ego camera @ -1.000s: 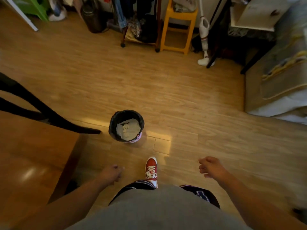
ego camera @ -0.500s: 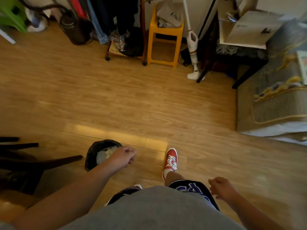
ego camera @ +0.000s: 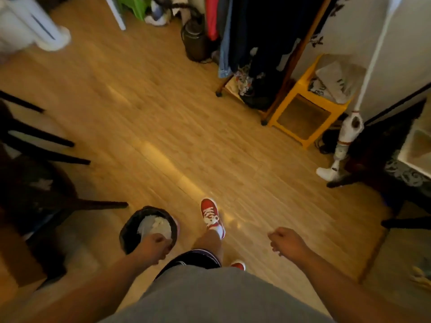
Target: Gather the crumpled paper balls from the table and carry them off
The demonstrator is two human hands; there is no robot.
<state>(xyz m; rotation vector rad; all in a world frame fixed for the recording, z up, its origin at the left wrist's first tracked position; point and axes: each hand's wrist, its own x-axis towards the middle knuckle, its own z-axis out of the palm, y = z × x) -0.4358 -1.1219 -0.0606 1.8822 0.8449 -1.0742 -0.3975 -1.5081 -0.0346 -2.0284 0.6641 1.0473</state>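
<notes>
Crumpled white paper balls [ego camera: 155, 226] lie inside a small black-lined waste bin [ego camera: 130, 229] on the wooden floor, low and left of centre. My left hand [ego camera: 152, 248] hangs in front of the bin's near rim and hides part of it; its fingers are loosely curled and I see nothing in them. My right hand [ego camera: 288, 241] hangs over bare floor to the right, also loosely curled and empty. No table top is in view.
Dark chair legs [ego camera: 70, 159] stand at the left next to the bin. A clothes rack [ego camera: 256, 54], a yellow stool [ego camera: 305, 113] and a white stick vacuum [ego camera: 345, 141] line the far right. My red shoe [ego camera: 211, 214] steps onto the open floor.
The view has swung left and I have stepped forward. The bin now sits close by my left side, and my left hand has come down in front of its near rim.
</notes>
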